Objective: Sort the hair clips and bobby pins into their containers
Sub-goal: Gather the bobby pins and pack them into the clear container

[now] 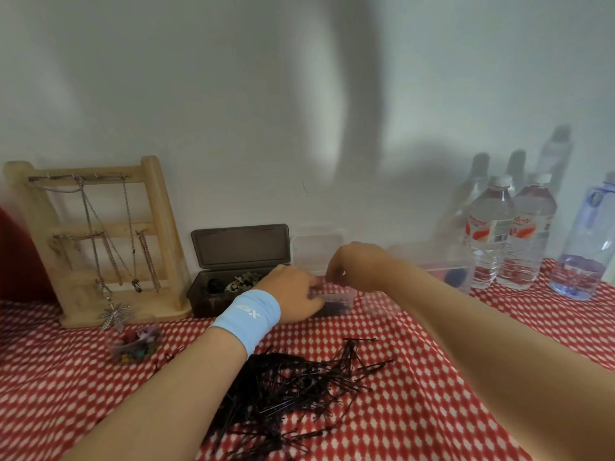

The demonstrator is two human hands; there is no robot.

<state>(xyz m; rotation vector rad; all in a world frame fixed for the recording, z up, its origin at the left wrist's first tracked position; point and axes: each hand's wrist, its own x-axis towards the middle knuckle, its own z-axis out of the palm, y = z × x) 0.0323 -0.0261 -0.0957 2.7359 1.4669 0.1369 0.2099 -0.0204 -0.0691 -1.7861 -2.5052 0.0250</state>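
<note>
A loose pile of black bobby pins (293,387) lies on the red-and-white checked cloth near me. Beyond it stands a small clear container (337,302) with dark pins inside. My left hand (294,294), with a light blue wristband, grips the container's left side. My right hand (352,264) hovers just above the container with its fingers curled downward and pinched; blur hides whether it holds anything. To the left, a dark grey box (233,291) stands with its lid up and hair clips inside. A small clear cup (134,344) holds colourful little clips.
A wooden jewellery stand (100,241) with hanging chains stands at the back left. Water bottles (509,234) line the back right by the wall. A clear lidded box (446,271) sits behind my right forearm, and an upright clear lid (316,249) rises behind the hands.
</note>
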